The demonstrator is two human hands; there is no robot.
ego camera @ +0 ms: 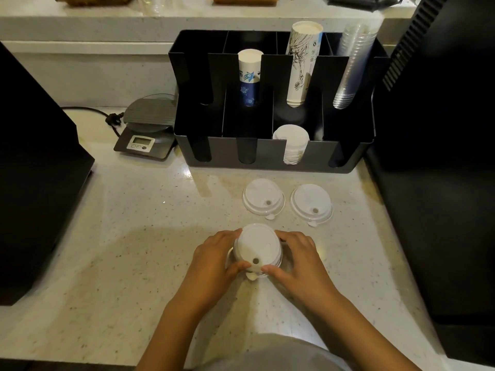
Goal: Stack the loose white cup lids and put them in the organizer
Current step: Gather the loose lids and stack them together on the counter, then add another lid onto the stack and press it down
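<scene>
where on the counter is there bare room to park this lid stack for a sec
The widest bare patch is counter left of the hands, bordered by the scale, the organizer front and the black box on the left. It is crowded ahead and right: two loose lids lie side by side between the stack and the organizer.

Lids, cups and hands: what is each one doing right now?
Lid stack: upright on the counter, gripped from both sides.
Left hand: closed on the stack.
Right hand: closed on the stack.
Left loose lid: flat, alone, untouched.
Right loose lid: flat, alone, untouched.
Organizer: partly filled.
Stored lids: stacked in a front slot.
Blue paper cups: stacked in a back slot.
</scene>
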